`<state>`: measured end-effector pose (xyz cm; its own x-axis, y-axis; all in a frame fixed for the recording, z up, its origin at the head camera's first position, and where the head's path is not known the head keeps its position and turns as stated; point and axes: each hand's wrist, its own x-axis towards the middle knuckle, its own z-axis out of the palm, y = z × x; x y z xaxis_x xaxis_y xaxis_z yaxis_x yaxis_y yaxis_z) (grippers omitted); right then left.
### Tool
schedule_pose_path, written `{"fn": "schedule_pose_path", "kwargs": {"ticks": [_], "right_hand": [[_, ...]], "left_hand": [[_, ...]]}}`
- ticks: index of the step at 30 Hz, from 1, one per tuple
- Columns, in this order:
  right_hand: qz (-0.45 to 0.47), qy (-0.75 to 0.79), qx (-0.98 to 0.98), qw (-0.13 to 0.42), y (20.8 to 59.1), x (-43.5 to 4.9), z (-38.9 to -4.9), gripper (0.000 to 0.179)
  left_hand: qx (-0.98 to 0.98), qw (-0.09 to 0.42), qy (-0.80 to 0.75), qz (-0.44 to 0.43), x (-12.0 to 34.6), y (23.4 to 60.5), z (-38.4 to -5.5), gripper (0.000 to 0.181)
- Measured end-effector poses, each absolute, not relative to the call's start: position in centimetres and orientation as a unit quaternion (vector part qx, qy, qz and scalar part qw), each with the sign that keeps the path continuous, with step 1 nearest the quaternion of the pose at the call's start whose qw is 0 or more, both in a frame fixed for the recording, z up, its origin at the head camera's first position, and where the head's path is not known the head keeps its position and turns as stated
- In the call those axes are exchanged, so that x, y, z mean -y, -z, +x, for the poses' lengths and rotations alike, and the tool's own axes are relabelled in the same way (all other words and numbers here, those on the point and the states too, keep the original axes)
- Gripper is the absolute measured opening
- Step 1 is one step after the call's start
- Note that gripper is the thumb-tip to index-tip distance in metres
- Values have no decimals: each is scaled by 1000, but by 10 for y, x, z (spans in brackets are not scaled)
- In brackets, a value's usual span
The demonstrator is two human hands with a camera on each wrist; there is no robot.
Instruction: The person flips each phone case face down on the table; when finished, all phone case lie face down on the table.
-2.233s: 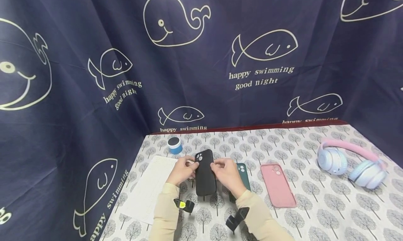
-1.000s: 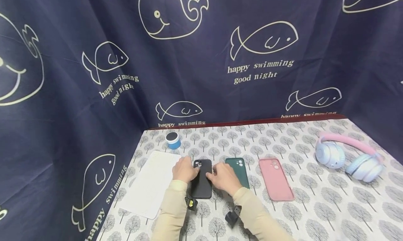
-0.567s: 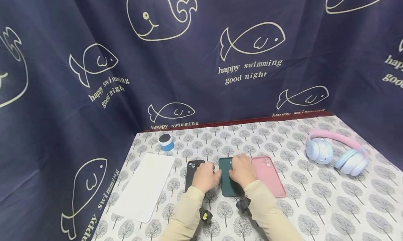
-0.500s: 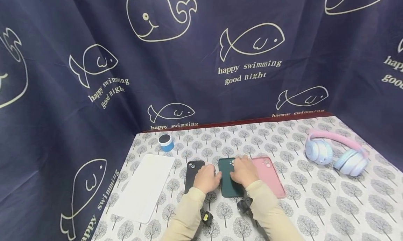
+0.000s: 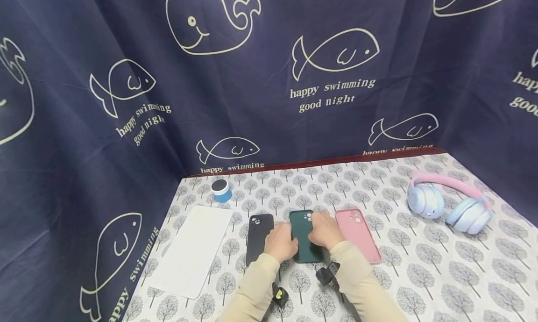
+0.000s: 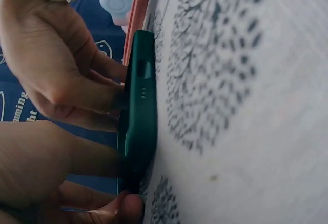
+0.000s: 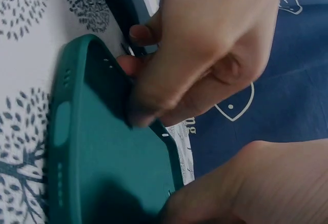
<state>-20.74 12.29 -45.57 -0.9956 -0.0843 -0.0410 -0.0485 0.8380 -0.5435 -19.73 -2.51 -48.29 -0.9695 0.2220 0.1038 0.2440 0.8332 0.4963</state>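
A dark green phone case lies on the table with its hollow side up. My left hand pinches its left rim, the thumb inside and the fingers along the outer edge. On the opposite side my right hand grips the right rim with its thumb over the inside; its fingertips are partly hidden. Left of my left hand lies a black phone case. Just right of my right hand lies a pink phone case. In the left wrist view the green case is seen edge-on, against the cloth.
A white board or sheet lies at the left. Behind it stands a small blue and white jar-like cylinder with a dark top. Pink and pale blue headphones rest at the right. A dark blue curtain rises behind the tree-patterned tablecloth.
The black phone case was lowered from both hands onto the table and let go. Both hands moved right to the green case. Lately the left hand shifted slightly nearer me along its edge.
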Motion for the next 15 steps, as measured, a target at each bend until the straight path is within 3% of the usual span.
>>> {"fn": "schedule_pose_path", "kwargs": {"ticks": [3, 9, 15], "right_hand": [[-32, 301, -953, 29, 455, -124, -209, 34], [-25, 366, -930, 29, 453, -121, -211, 28], [-25, 433, -900, 48, 454, -114, -215, 52]], "left_hand": [[953, 25, 279, -118, 29, 480, -199, 13], [923, 52, 368, -104, 36, 453, -200, 47], [892, 49, 433, -116, 37, 435, -198, 54]]}}
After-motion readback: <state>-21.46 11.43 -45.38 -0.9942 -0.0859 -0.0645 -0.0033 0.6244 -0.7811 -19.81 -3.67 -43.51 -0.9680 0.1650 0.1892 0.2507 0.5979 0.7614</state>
